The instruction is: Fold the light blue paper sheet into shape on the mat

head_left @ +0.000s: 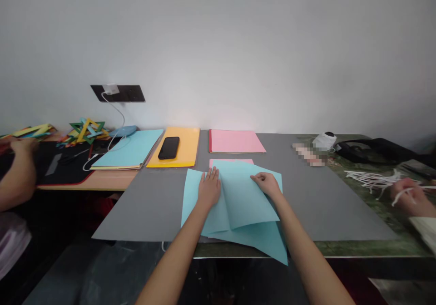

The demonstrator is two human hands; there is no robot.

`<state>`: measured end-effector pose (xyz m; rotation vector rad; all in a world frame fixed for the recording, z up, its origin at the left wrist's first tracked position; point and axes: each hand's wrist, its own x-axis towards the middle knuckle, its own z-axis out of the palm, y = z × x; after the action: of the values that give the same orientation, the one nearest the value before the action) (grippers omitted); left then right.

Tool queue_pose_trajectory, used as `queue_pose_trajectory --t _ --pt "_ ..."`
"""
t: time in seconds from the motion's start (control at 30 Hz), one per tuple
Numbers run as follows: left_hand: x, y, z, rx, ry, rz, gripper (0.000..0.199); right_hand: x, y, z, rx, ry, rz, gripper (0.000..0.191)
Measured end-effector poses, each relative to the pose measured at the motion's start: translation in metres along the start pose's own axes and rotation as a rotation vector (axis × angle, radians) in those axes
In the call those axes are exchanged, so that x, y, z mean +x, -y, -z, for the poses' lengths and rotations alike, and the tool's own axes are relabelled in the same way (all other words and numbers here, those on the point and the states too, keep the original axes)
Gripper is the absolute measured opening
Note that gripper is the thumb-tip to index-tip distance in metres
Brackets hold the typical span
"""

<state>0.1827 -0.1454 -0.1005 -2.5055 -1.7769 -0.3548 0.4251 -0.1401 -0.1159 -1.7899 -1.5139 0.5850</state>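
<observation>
A creased light-blue sheet (243,200) lies over more light-blue paper (260,238) at the front of the grey mat. My left hand (210,187) rests flat on the left part of the top sheet, fingers extended. On the right side, my right hand (267,182) has its fingers curled together at the upper sheet, pinching its edge. Pink paper (231,162) peeks out behind the blue sheets.
Behind are a pink stack (236,141), a yellow stack (190,147) bearing a black phone (169,148), and a blue stack (131,148). People's hands work at far left and at right, beside white strings (371,179). A cable hangs from the wall socket.
</observation>
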Motion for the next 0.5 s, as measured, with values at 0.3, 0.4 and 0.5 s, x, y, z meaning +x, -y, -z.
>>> queue_pose_trajectory --t 0.3,0.4,0.5 --pt "0.001 0.0 0.0 0.003 0.023 -0.002 0.047 -0.012 0.002 -0.006 0.008 -0.099 0.054 0.03" --pt "0.0 0.0 0.001 0.004 0.024 0.001 0.047 -0.015 0.003 -0.006 -0.003 -0.116 0.068 0.031" --pt "0.0 0.0 0.002 0.001 0.02 -0.003 0.047 -0.017 0.005 -0.005 -0.004 -0.123 0.069 0.031"
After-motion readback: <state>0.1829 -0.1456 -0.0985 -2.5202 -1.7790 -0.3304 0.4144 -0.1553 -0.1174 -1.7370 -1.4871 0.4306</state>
